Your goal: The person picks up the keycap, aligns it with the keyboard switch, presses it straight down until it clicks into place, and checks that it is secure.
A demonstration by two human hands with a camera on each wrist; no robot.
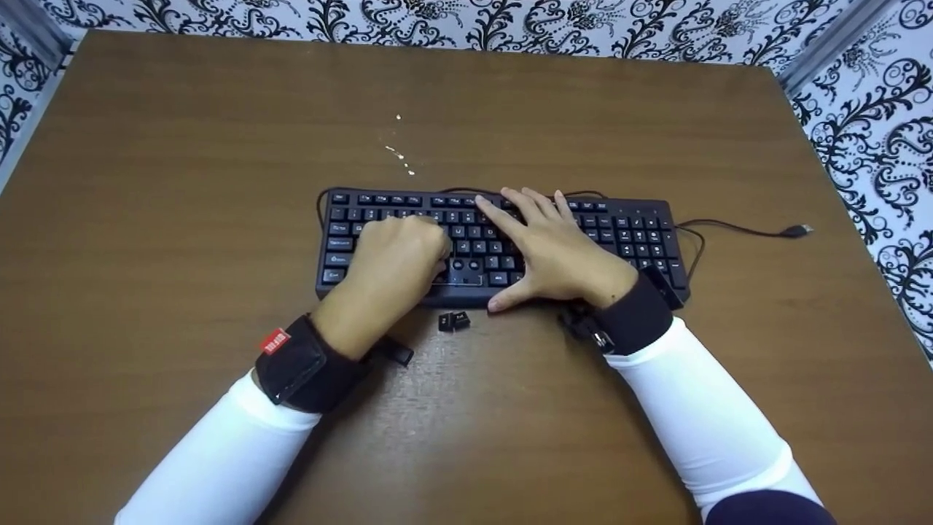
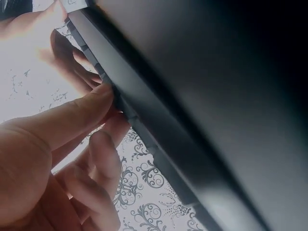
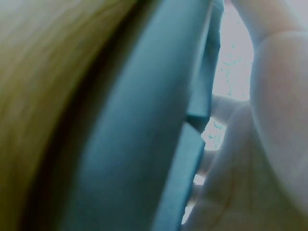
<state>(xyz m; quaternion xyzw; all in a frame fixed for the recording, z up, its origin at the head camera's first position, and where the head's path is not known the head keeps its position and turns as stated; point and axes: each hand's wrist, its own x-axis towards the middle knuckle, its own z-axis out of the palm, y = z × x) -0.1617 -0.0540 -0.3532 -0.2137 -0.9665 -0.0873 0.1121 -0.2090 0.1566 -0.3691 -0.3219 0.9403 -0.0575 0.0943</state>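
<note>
A black keyboard [image 1: 550, 299] lies on the wooden table. My left hand [image 1: 401, 251] is over its left-middle keys, fingers curled; in the left wrist view the thumb [image 2: 91, 103] and index finger meet at a keycap [image 2: 117, 100] in the key row, pinching it. Most of that keycap is hidden. My right hand [image 1: 557, 251] rests spread on the keyboard's right-middle part, thumb at the front edge and fingertips towards the back edge. Between the hands, a patch with bare key sockets [image 1: 465, 271] shows. Two loose keycaps [image 1: 453, 321] lie just in front of the keyboard.
The keyboard's cable [image 1: 736, 227] runs out to the right, ending in a USB plug [image 1: 796, 231]. Small pale specks [image 1: 397, 154] dot the table [image 1: 219, 131] behind the keyboard. Black straps [image 1: 310, 364] with cameras sit on both wrists. Patterned wallpaper [image 1: 875, 146] borders the table.
</note>
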